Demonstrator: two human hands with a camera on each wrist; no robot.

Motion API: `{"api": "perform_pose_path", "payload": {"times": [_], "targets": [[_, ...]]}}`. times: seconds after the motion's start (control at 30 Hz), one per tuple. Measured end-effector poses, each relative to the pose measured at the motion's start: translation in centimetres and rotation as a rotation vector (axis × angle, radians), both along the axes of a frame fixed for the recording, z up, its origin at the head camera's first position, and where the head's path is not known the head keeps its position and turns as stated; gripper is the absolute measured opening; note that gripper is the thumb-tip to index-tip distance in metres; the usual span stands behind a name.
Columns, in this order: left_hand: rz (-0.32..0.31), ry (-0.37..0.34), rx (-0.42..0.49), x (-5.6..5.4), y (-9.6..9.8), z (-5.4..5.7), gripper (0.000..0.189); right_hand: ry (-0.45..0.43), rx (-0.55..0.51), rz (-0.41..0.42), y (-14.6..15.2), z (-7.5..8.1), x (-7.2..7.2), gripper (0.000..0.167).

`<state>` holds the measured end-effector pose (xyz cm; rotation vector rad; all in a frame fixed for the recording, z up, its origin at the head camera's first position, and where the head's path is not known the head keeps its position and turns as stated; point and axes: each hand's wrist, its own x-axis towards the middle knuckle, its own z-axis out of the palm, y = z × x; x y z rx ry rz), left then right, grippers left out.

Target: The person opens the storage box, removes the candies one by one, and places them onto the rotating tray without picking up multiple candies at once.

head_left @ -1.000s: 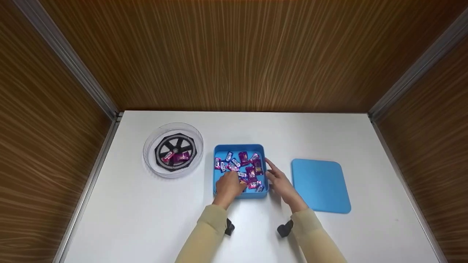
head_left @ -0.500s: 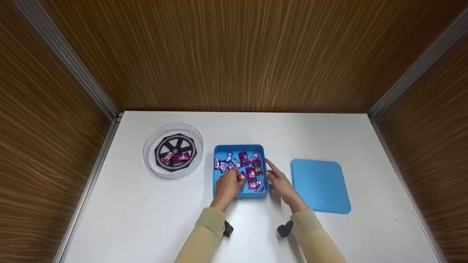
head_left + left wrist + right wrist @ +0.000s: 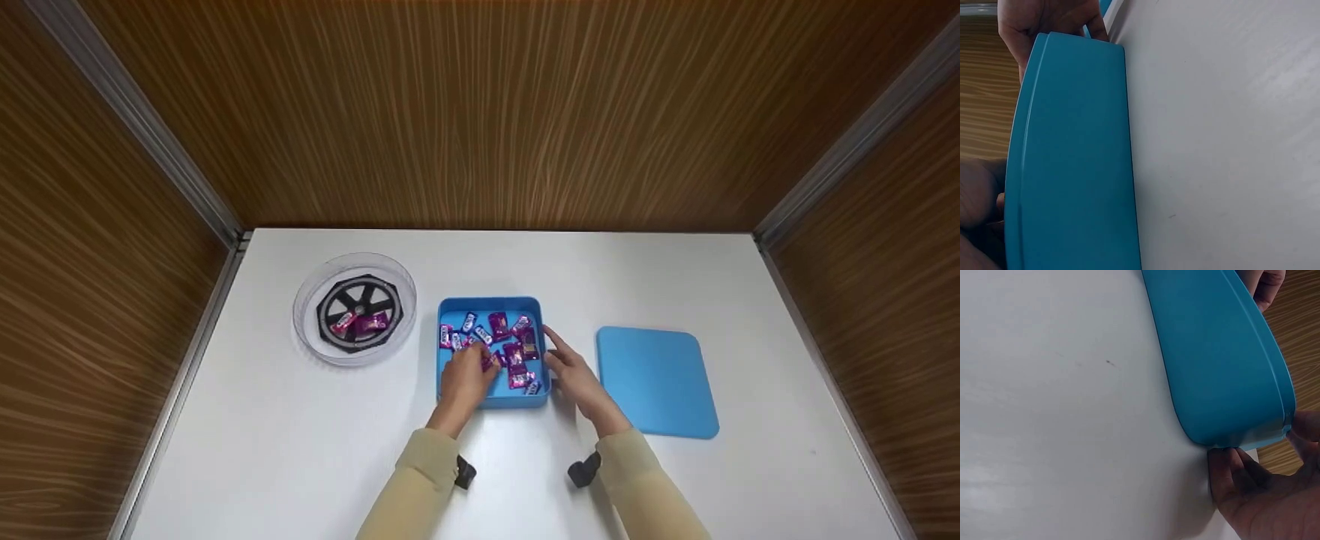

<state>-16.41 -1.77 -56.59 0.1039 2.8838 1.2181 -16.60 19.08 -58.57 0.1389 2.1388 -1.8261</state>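
A blue square box point(image 3: 514, 402) holds several small wrapped candies point(image 3: 516, 356) in purple, pink and blue-white wrappers. My left hand point(image 3: 463, 381) reaches over its near wall, fingers down among them, with a purple candy point(image 3: 491, 361) pinched at the fingertips. In the left wrist view the box wall hides most of that hand. Against the outer right wall lies my right hand point(image 3: 579, 381), its index finger stretched along the side. The right wrist view shows the right hand's fingers point(image 3: 1222, 475) touching the wall low down, near the table.
A clear round tray point(image 3: 358, 363) with a black spoked disc point(image 3: 346, 288) stands at the back left, a pink candy point(image 3: 344, 322) and a purple candy point(image 3: 372, 322) inside. To the right lies a flat blue lid point(image 3: 660, 382). Wood-grain panels point(image 3: 495, 112) enclose the white table point(image 3: 300, 450).
My left hand has shifted slightly up and left inside the box, and the purple candy at its fingertips has moved with it. My right hand and the box have stayed put.
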Motion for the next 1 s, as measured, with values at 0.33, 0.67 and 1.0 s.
{"api": "perform_pose_path", "payload": {"times": [0.33, 0.67, 1.0], "targets": [[-0.005, 0.159, -0.024, 0.5, -0.5, 1.2, 0.016, 0.003, -0.007, 0.002, 0.1, 0.1, 0.0, 0.054], [0.033, 0.215, 0.001, 0.9, -2.0, 3.3, 0.014, -0.004, -0.019, -0.028, 0.1, 0.3, -0.1, 0.054], [0.096, 0.208, 0.164, 0.0, -5.8, 4.2, 0.015, 0.009, 0.007, -0.051, 0.2, 0.7, 0.3, 0.058]]}}
